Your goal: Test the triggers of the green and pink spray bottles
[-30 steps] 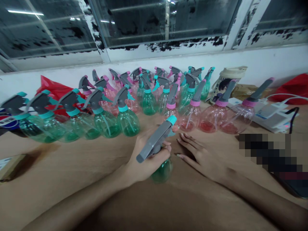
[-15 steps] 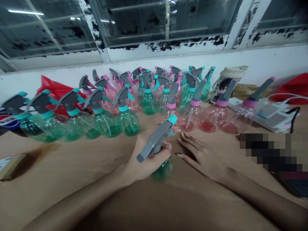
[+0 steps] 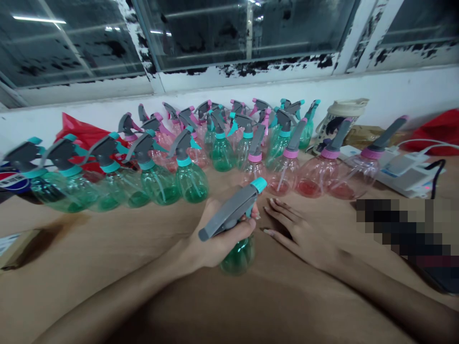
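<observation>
My left hand [image 3: 218,239] is wrapped around the neck of a green spray bottle [image 3: 238,258] near the front of the table. Its grey trigger head slants up to the right and ends in a turquoise nozzle; my fingers are at the trigger. Just right of the bottle, my right hand [image 3: 299,229] rests palm down on the wood with its fingers spread, holding nothing. Ahead of my left hand stands a row of green spray bottles [image 3: 193,186]. Pink spray bottles [image 3: 311,181] line up beyond my right hand.
More green and pink spray bottles crowd against the wall. At the right are a printed tumbler [image 3: 332,126], a white power strip [image 3: 403,177] with cables and a partly pixelated dark object [image 3: 444,277]. A red bag [image 3: 81,134] and a small box [image 3: 21,246] are at the left.
The spray bottle in my left hand has shifted slightly left and toward me. Its trigger looks more drawn in under my fingers. My right hand stays where it was.
</observation>
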A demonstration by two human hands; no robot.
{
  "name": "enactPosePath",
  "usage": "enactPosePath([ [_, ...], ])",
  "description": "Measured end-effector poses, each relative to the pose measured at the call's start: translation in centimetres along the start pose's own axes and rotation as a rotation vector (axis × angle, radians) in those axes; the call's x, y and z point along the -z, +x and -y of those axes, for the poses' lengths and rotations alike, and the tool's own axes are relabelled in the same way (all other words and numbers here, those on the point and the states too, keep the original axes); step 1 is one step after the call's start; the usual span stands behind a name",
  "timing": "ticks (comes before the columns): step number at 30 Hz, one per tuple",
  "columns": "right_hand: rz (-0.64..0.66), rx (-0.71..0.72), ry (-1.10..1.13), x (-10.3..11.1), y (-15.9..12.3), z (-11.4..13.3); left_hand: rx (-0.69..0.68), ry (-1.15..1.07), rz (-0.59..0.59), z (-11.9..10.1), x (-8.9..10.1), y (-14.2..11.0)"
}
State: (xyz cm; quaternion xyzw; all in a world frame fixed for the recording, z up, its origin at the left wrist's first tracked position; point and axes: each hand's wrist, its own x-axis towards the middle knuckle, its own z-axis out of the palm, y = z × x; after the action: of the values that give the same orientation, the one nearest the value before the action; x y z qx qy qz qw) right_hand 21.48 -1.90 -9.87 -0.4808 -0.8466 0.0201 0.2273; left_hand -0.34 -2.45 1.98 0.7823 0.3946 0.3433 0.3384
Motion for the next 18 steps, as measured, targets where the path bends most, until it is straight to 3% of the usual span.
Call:
enactPosePath([
  [8, 0.053, -0.017, -0.007, 0.1, 0.1, 0.0, -0.052, 0.156, -0.069, -0.2, -0.1, 0.2],
  [18, 0.016, -0.009, 0.019, 0.0, 0.1, 0.0, -0.053, 0.232, -0.162, 0.1, -1.1, 0.0],
])
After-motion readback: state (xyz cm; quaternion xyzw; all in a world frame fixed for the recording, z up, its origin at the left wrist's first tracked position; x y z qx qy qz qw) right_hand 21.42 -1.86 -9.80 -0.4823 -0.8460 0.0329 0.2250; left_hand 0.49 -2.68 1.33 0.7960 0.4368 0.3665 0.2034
